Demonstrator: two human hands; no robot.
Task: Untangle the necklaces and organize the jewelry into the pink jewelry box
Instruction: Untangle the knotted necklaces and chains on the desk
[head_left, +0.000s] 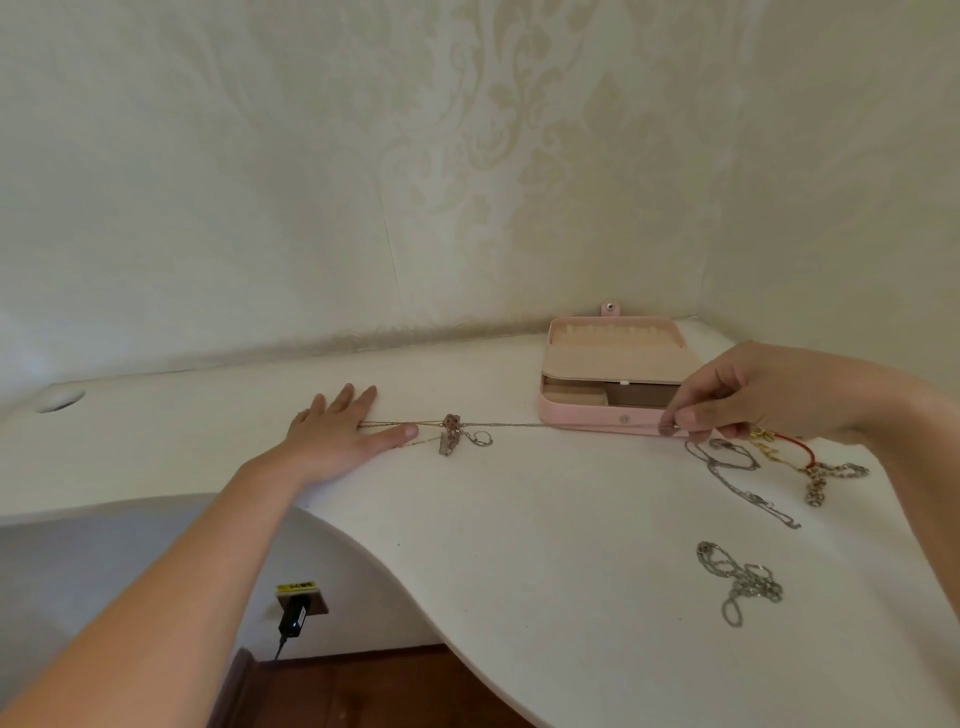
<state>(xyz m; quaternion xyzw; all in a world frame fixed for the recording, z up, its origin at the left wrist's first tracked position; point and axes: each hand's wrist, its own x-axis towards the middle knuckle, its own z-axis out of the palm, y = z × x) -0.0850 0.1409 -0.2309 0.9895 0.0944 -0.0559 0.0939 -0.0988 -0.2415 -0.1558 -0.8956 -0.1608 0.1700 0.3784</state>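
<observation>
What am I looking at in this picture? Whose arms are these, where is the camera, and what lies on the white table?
There is no machine here. These are a person's two bare arms, filmed by a camera worn on the head that looks forward and down. The left hand lies flat and presses one end of a thin chain onto the white table. The right hand pinches the other end, so the chain is stretched. A small knot of pendants sits on it. Behind is the open pink jewelry box. At the right lie silver chains and a red bracelet.

Soft even daylight, faint shadows, wide-angle edge distortion
</observation>
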